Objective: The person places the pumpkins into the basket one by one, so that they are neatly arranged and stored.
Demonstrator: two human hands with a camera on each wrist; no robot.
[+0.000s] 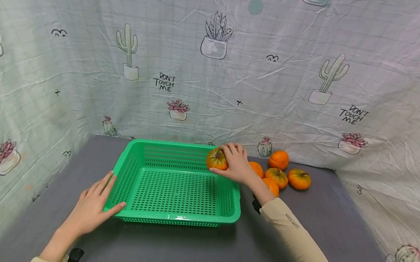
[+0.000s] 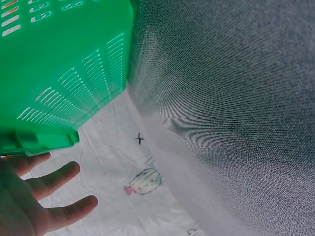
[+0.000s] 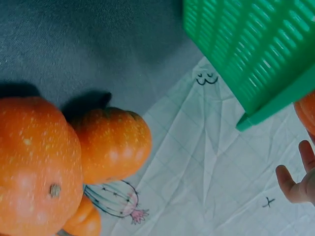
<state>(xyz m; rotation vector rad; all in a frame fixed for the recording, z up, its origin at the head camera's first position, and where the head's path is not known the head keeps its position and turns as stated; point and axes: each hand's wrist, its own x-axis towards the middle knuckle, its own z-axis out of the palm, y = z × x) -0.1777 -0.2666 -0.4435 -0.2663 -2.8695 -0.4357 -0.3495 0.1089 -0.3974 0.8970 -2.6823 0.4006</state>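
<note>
A green plastic basket (image 1: 171, 216) with slotted walls stands on the grey table. My left hand (image 1: 92, 204) rests on its left rim near the front corner, fingers straight; the left wrist view shows the fingers (image 2: 59, 178) beside the basket wall (image 2: 59, 64). At the back right of the basket, my right hand (image 1: 238, 165) grips a small orange-green pumpkin (image 1: 217, 159) over the rim. In the right wrist view only part of that hand (image 3: 300, 182) and a sliver of the pumpkin (image 3: 307, 110) show, beyond the basket wall (image 3: 261, 54).
Several more small pumpkins lie right of the basket, among them an orange one (image 1: 279, 159) at the back and a greenish one (image 1: 299, 179) farthest right. A patterned cloth (image 1: 242, 81) hangs behind and along both sides of the table (image 1: 189, 260).
</note>
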